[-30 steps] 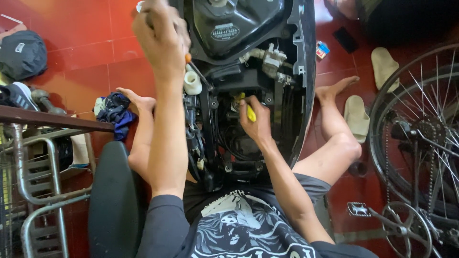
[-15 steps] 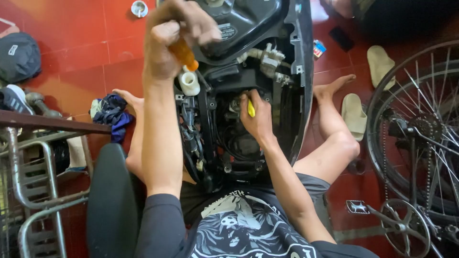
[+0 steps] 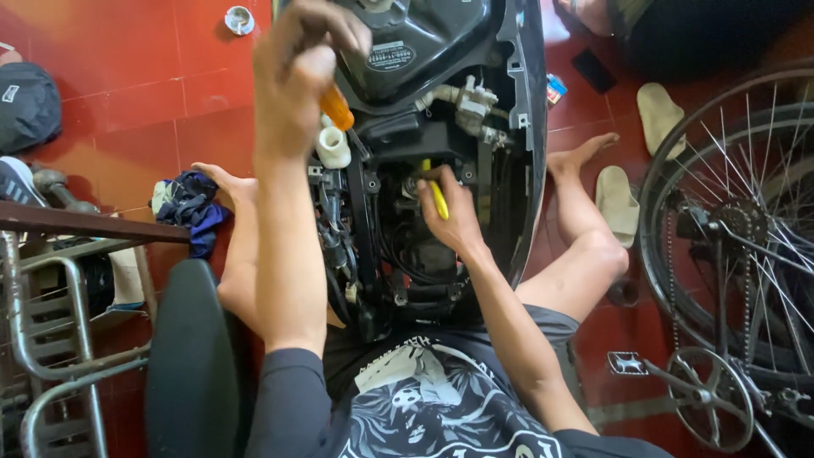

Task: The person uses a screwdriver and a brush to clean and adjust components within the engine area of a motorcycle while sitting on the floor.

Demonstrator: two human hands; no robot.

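While the person sits on a red tiled floor [image 3: 110, 93] with bare legs either side of an opened motorbike [image 3: 441, 170], the left hand [image 3: 297, 76] is raised, fingers closed around the orange handle of a screwdriver [image 3: 337, 107]. The right hand [image 3: 454, 216] reaches into the engine bay, fingers curled around a yellow-handled tool [image 3: 437, 200]. A rectangular white label [image 3: 392, 56] sits on the black tank cover; a small red, white and blue packet [image 3: 555, 87] lies on the tiles beside the bodywork. Just below the left hand stands a white plastic cap [image 3: 333, 147]. Surroundings: blue rag [image 3: 193, 208], pale sandals [image 3: 617, 203], bicycle wheel [image 3: 746, 212], metal rack [image 3: 51, 339].
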